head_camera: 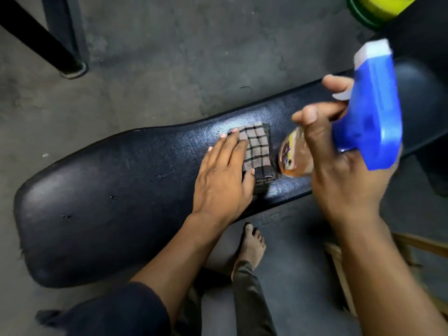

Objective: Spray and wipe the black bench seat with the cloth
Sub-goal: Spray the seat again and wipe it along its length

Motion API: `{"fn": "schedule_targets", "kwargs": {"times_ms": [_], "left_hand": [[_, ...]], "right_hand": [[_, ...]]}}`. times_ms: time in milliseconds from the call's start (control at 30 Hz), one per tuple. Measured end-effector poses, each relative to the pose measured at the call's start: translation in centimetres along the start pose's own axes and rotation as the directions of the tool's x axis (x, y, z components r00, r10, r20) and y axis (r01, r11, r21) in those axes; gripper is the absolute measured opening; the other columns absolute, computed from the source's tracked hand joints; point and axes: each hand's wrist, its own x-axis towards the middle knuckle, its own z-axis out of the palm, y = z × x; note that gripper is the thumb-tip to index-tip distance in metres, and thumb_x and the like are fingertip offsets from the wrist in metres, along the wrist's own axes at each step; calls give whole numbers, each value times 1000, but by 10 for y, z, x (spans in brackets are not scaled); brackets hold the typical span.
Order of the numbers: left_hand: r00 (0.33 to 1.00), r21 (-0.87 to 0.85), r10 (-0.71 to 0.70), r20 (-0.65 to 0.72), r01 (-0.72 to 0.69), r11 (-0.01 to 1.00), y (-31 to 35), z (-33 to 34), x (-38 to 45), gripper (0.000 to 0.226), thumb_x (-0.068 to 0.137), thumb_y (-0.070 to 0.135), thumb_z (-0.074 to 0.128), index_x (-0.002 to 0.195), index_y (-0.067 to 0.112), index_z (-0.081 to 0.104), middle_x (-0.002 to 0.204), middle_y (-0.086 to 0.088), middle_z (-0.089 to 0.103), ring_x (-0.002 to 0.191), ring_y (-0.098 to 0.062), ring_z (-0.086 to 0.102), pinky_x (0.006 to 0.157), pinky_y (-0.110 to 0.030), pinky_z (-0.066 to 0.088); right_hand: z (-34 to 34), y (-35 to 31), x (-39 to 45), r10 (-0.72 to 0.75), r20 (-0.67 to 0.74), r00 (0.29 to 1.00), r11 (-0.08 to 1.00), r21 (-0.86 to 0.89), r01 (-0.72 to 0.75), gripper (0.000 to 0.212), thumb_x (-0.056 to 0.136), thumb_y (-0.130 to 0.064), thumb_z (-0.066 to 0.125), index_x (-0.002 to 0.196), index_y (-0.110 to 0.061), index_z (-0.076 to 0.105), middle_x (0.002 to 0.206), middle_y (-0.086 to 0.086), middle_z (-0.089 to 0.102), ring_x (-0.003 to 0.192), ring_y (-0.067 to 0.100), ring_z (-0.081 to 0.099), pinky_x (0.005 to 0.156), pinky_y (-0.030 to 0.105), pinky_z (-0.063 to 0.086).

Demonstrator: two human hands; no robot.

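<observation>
A long black padded bench seat (109,190) runs from lower left to upper right across the head view. On its middle lies a folded grey checked cloth (258,147), pressed flat by my left hand (223,175), whose fingers cover the cloth's left part. My right hand (339,166) grips a spray bottle (371,105) with a blue trigger head and white nozzle, held above the seat just right of the cloth. Its clear body with a yellow label points down toward the seat. One finger rests at the white trigger.
Grey concrete floor (169,57) surrounds the bench. A black metal leg (60,54) stands at the upper left. A green and yellow round object (373,10) sits at the top right. My bare foot (252,246) is below the seat, and a wooden frame (339,267) lies lower right.
</observation>
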Motion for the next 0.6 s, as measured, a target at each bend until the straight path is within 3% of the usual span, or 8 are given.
{"fn": "schedule_targets", "kwargs": {"times_ms": [100, 200, 367, 433, 500, 533, 567, 600], "left_hand": [[1000, 34, 6, 16, -6, 999, -4, 17, 7, 63, 106, 38, 52, 164, 17, 39, 180, 0, 23, 168, -20, 15, 136, -46, 17], [999, 96, 28, 27, -31, 995, -13, 31, 5, 64, 108, 43, 45, 166, 19, 35, 181, 1, 18, 169, -18, 8, 137, -47, 14], [999, 141, 50, -12, -48, 989, -19, 43, 4, 65, 108, 46, 42, 168, 20, 32, 181, 1, 19, 169, -18, 8, 137, -47, 14], [998, 153, 54, -22, -50, 987, -20, 45, 4, 65, 108, 46, 42, 167, 20, 33, 181, 1, 19, 169, -19, 9, 137, -47, 15], [998, 160, 56, -27, -51, 986, -20, 46, 4, 65, 108, 46, 42, 167, 20, 34, 181, 1, 19, 169, -19, 9, 136, -48, 16], [998, 165, 57, -30, -52, 985, -21, 46, 4, 65, 108, 46, 42, 167, 19, 34, 181, 0, 19, 169, -19, 9, 136, -48, 16], [998, 168, 58, -34, -52, 984, -21, 47, 4, 65, 107, 46, 43, 167, 19, 34, 181, 0, 19, 169, -19, 9, 136, -49, 17], [998, 170, 59, -38, -52, 984, -22, 47, 4, 65, 107, 46, 43, 166, 19, 35, 181, 0, 19, 169, -20, 9, 136, -48, 17]], "right_hand": [[-4, 12, 20, 63, -87, 994, 998, 37, -59, 43, 106, -35, 69, 133, -2, 63, 95, -10, 76, 80, 20, 73, 83, 32, 60], [-6, 25, 31, 14, -59, 998, 1000, 19, -13, 34, 104, -27, 71, 129, -5, 64, 99, -30, 72, 91, -3, 70, 88, 23, 55], [-7, 35, 25, 116, 7, 993, 993, 30, -116, 36, 99, -30, 76, 132, -29, 60, 106, -12, 76, 94, 11, 74, 94, 28, 57], [-8, 34, 20, 122, -5, 993, 992, -31, -122, 33, 98, -35, 78, 122, -49, 60, 101, -3, 73, 91, 24, 69, 90, 30, 56], [-9, 45, 10, 150, 4, 989, 984, -99, -149, 25, 96, -37, 79, 111, -48, 63, 103, -5, 69, 95, 27, 67, 91, 38, 56], [-8, 50, 2, 189, 36, 981, 978, -96, -185, 24, 96, -37, 79, 111, -41, 61, 104, -7, 70, 96, 21, 68, 93, 39, 55], [-6, 56, -9, 262, 99, 960, 961, -117, -250, 24, 99, -34, 77, 116, -37, 60, 112, -6, 71, 94, 6, 69, 96, 31, 53], [-3, 59, -21, 376, 185, 908, 924, -155, -351, 27, 103, -30, 73, 127, -32, 61, 125, -5, 72, 92, -12, 64, 97, 14, 47]]}}
